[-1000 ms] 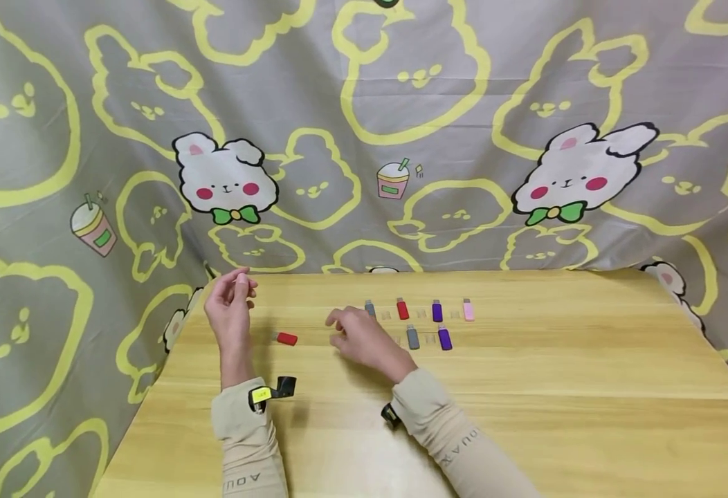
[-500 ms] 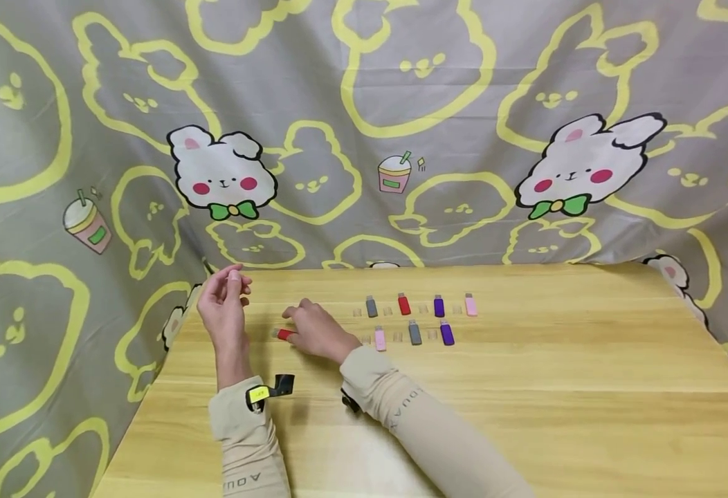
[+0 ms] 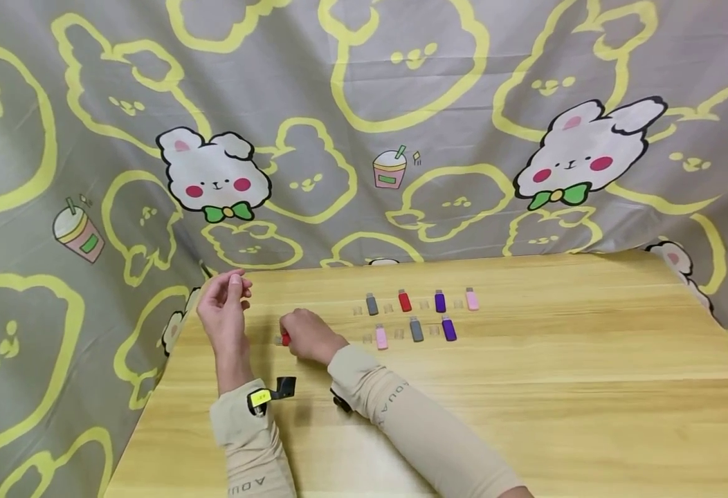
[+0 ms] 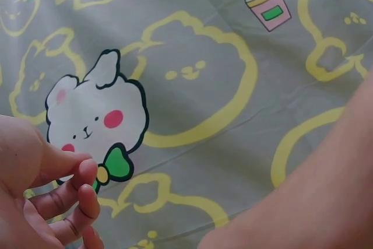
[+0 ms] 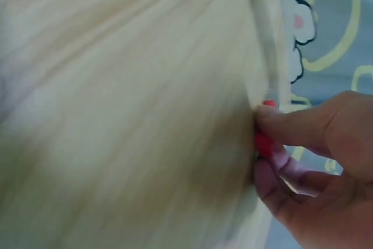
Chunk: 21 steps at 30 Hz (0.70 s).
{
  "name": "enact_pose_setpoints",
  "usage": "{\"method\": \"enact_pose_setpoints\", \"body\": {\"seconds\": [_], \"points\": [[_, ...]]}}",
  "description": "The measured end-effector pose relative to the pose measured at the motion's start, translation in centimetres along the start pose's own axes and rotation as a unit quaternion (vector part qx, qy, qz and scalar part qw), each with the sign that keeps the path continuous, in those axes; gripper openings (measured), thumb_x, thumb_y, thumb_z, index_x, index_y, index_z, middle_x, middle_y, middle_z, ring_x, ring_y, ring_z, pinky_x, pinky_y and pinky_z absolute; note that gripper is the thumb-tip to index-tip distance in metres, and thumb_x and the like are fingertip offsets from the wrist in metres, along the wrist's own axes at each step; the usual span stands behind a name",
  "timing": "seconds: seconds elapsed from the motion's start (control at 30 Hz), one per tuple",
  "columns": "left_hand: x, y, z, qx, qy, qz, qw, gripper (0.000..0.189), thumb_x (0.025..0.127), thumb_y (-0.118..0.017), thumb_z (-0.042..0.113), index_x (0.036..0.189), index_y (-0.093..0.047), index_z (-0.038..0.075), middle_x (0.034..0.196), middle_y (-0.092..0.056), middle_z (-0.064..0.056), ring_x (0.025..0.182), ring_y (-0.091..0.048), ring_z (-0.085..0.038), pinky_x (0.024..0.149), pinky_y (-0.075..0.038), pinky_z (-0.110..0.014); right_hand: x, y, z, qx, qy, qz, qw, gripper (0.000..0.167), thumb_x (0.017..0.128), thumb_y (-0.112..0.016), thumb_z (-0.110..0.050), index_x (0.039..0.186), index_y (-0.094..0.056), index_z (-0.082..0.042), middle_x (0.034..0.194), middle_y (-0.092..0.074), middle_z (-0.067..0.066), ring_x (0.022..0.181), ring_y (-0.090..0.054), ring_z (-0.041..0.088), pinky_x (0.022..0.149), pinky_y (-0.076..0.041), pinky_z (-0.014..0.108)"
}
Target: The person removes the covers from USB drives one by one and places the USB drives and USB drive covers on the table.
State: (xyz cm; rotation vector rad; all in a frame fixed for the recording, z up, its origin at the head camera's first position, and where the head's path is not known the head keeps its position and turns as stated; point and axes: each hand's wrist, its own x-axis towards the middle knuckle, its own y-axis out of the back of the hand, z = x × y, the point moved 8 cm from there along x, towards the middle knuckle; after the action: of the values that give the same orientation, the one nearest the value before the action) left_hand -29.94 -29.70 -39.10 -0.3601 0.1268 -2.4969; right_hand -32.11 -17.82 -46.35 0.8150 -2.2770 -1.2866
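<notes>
My right hand [image 3: 312, 337] pinches a red USB flash drive [image 3: 286, 339] between thumb and fingers, low over the table. In the right wrist view, the red drive body [image 5: 264, 145] shows between the thumb and fingers, with a clear end [image 5: 271, 94] sticking out past the thumb. My left hand [image 3: 225, 308] is raised to the left of it, fingers loosely curled, the thumb close to the index finger. In the left wrist view nothing shows in the left hand [image 4: 49, 196].
Right of the hands, two rows of USB flash drives lie on the wooden table [image 3: 526, 429], among them a red one [image 3: 405, 301], a grey one [image 3: 416, 330] and a pink one [image 3: 381, 337]. Small clear caps [image 3: 399, 334] lie beside them. A patterned curtain [image 3: 314, 69] stands behind.
My right hand has moved left from the rows of drives to the single red USB flash drive and taken hold of it. The left hand has stayed nearly still.
</notes>
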Motion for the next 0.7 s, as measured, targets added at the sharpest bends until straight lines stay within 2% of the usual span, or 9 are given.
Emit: {"method": "enact_pose_setpoints", "body": {"seconds": [0.1,0.2,0.27,0.37,0.53,0.67,0.7], "points": [[0.0,-0.2,0.0,0.009,-0.007,-0.011,0.9999,0.021,0.102,-0.064,0.010,0.107,-0.071,-0.009,0.076,-0.067,0.003,0.068,-0.058,-0.012,0.058,-0.045,-0.022,-0.6,0.2,0.7,0.034,-0.015,-0.014,0.9992,0.024,0.087,-0.066,0.010,0.075,-0.061,-0.010,0.070,-0.050,-0.002,0.068,-0.043,0.012,0.061,-0.036,0.022],[0.0,-0.5,0.1,0.021,-0.013,-0.027,0.9993,0.023,0.103,-0.063,0.011,0.108,-0.070,-0.010,0.077,-0.067,0.002,0.070,-0.058,-0.012,0.059,-0.045,-0.023,-1.6,0.8,1.8,0.073,-0.034,-0.011,0.9967,0.019,0.087,-0.066,0.010,0.085,-0.069,-0.009,0.076,-0.058,-0.003,0.070,-0.051,0.011,0.064,-0.043,0.021],[0.0,-1.0,0.2,0.034,-0.013,-0.039,0.9986,0.024,0.103,-0.063,0.012,0.110,-0.070,-0.010,0.077,-0.067,0.003,0.070,-0.058,-0.012,0.060,-0.045,-0.024,-2.5,1.7,2.8,0.094,-0.040,0.005,0.9948,0.018,0.090,-0.066,0.007,0.092,-0.073,-0.009,0.085,-0.066,-0.004,0.078,-0.059,0.011,0.071,-0.050,0.020],[-0.2,-1.6,0.1,0.052,-0.006,-0.055,0.9971,0.024,0.104,-0.062,0.014,0.109,-0.071,-0.008,0.077,-0.068,0.004,0.071,-0.058,-0.012,0.062,-0.045,-0.024,-4.1,2.9,4.0,0.123,-0.039,0.033,0.9911,0.017,0.094,-0.067,0.005,0.098,-0.077,-0.008,0.094,-0.072,0.001,0.087,-0.066,0.014,0.077,-0.053,0.021],[-0.2,-2.5,0.0,0.065,-0.005,-0.081,0.9946,0.023,0.104,-0.062,0.012,0.108,-0.072,-0.008,0.077,-0.068,0.005,0.071,-0.059,-0.011,0.061,-0.044,-0.021,-7.2,5.2,5.9,0.160,-0.042,0.081,0.9828,0.012,0.094,-0.072,0.002,0.100,-0.079,-0.005,0.099,-0.074,0.007,0.089,-0.067,0.016,0.073,-0.053,0.019],[-0.2,-3.1,-0.2,0.068,-0.017,-0.092,0.9933,0.023,0.103,-0.062,0.010,0.107,-0.071,-0.011,0.077,-0.069,0.005,0.070,-0.059,-0.011,0.059,-0.043,-0.019,-9.5,7.2,7.5,0.183,-0.062,0.119,0.9739,0.010,0.091,-0.075,0.001,0.098,-0.080,-0.005,0.098,-0.074,0.006,0.085,-0.066,0.014,0.075,-0.058,0.029],[-0.3,-3.2,-0.3,0.071,-0.018,-0.094,0.9929,0.022,0.104,-0.062,0.010,0.106,-0.071,-0.011,0.077,-0.069,0.005,0.070,-0.059,-0.011,0.059,-0.043,-0.020,-10.0,7.6,7.8,0.184,-0.065,0.129,0.9723,0.010,0.091,-0.076,0.001,0.098,-0.080,-0.005,0.098,-0.074,0.006,0.085,-0.068,0.014,0.085,-0.057,0.035]]}}
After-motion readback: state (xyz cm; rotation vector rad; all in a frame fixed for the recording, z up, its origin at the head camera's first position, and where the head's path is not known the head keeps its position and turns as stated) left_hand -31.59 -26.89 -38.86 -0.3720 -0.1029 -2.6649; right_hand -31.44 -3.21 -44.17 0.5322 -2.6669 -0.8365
